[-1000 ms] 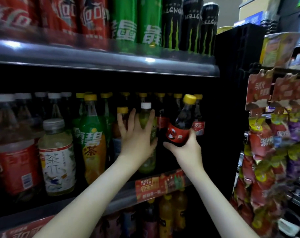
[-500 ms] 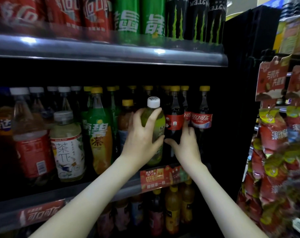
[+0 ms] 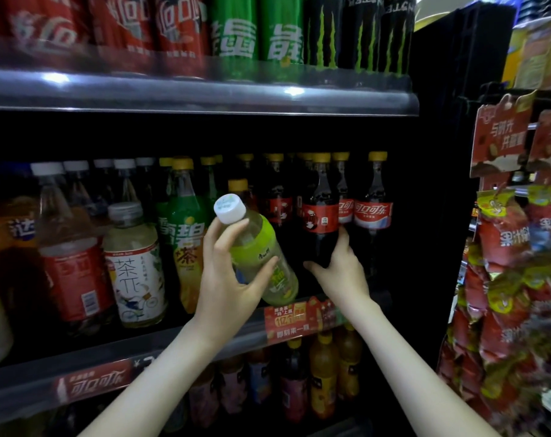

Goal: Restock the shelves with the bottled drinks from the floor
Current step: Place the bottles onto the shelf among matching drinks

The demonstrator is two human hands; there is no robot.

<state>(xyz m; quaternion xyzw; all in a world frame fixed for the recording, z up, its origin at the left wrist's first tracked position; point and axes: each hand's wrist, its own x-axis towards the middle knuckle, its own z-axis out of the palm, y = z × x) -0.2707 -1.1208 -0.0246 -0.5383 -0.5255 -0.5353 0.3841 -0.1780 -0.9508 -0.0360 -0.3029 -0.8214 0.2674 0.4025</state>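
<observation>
Your left hand was raised in front of the middle shelf, forearm coming up from bottom left, wrist bent back a bit. Its fingers were curled round a green-label tea bottle: thumb across the label on the right side, the other fingers up the left side near the neck. The bottle was tilted, with its white cap pointing up-left toward you and its base down-right just above the shelf's front edge. Can't tell if the base touched the shelf.

Your right hand reached in further right, forearm rising from bottom right. It held the lower body of a cola bottle, with the thumb stretched left under the dark part and the index finger running up the bottle's right side. The rest of the fingers were hidden behind it. The cola bottle, with a yellow cap and red label, stood upright on the middle shelf at the front of the cola rows, with another cola bottle just beside it on the right.

Left of the tea bottle stood a green Sprite tea bottle, then a white-label tea bottle. A red promo strip sat on the shelf edge under your hands. Cans lined the upper shelf. Snack bags hung on the right.
</observation>
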